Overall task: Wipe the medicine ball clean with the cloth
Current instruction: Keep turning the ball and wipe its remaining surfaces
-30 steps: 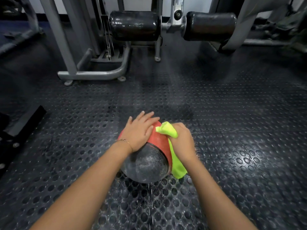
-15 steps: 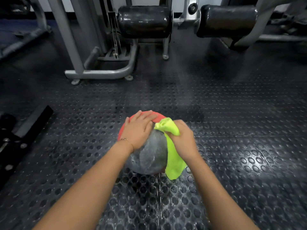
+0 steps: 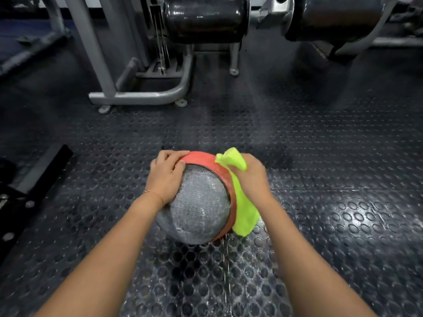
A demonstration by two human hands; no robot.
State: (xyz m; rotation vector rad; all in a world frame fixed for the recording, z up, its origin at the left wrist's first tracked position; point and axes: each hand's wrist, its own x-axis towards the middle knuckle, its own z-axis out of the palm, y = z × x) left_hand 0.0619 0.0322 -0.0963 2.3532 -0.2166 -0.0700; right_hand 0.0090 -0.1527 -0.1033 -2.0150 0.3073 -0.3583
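Plainly, the medicine ball [image 3: 199, 207] sat on the studded rubber floor [image 3: 332, 202] just below the middle of the view, its grey textured face turned toward the person and a red band running round from 12 to 5 o'clock. The yellow-green cloth [image 3: 245, 211] lay against that band at the ball's 3 o'clock, one end bunched up at 1 o'clock and the other hanging toward the floor. The right hand [image 3: 251, 179] had its fingers curled tight on the bunch, pressing it to the ball; the left hand [image 3: 166, 177] clasped the ball at 10 o'clock, fingers close together and bent over the top edge. Pale specks and streaks showed on the grey face and on the floor at 6 o'clock; whether they were wet could not be told. The main risk, as I judged it, was the ball rolling toward 9 o'clock under the cloth's sideways push if the left hand slackened. The loose tail could also get caught under the ball and drag on the floor, picking up grit. Well beyond, at 11 and 12 o'clock, stood a grey machine frame [image 3: 142, 97] and black roller pads [image 3: 206, 17].
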